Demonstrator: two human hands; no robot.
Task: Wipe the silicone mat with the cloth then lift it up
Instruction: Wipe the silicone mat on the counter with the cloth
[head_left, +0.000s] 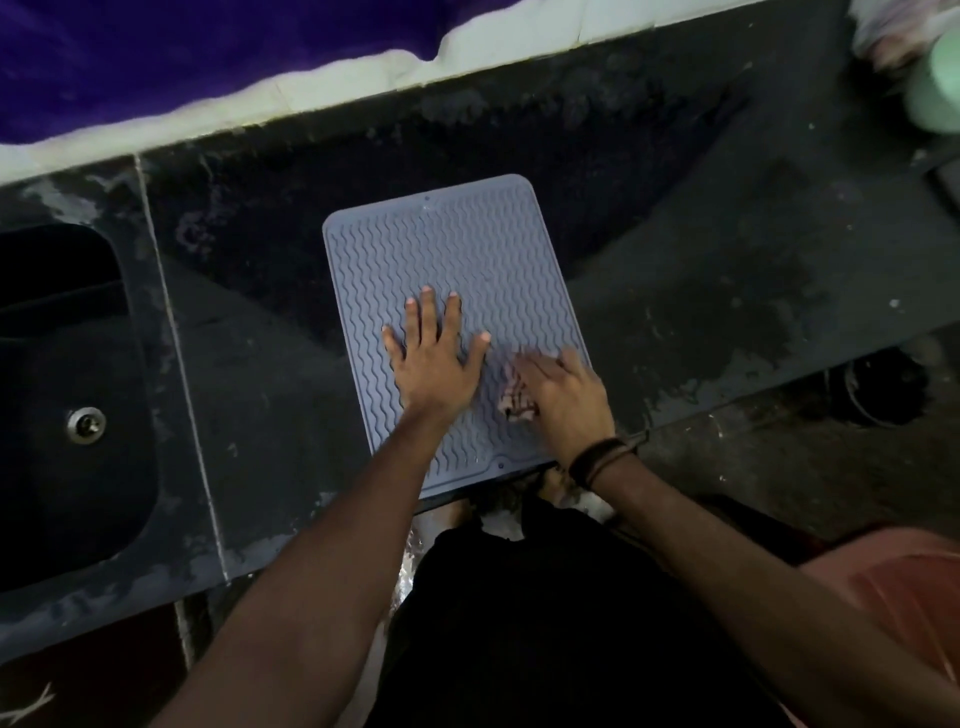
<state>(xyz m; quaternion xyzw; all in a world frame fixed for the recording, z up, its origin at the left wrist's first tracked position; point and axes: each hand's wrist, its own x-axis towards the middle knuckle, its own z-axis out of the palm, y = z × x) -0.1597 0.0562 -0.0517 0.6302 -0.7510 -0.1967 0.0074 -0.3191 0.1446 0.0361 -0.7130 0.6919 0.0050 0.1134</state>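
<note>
1. Right now, from the head view, the grey-blue rectangular silicone mat with wavy ridges (457, 317) lies flat on the dark, water-stained stone counter (727, 291), its near edge at the counter's front lip, just in front of the person.
2. Its long axis runs away from the person towards the pale tiled wall (363, 88), tilted a little so the far end leans left; the far short edge has a small hole near the middle, and that is the end that points at the wall.
3. The left hand (434, 358) lies flat on the mat, palm down and fingers spread, pinning the near-middle and gripping nothing.
4. The right hand (563, 392) presses down on a small crumpled pinkish cloth (517, 397) near the mat's right edge, fingers curled over the cloth; it is blurred, so I take it to be in mid-wipe.
5. Both hands are on the near half, close together but not touching, with the cloth between them.
6. The far half lies ahead of both hands and looks unwiped, though I cannot judge that for sure; wiping would run along the long axis, away from the body.
7. For the lift, the near short edge lies closest, under the right wrist, and the right hand is nearer the corner.
8. A dark sink with a metal drain (85, 426) sits well apart to the left.
</note>
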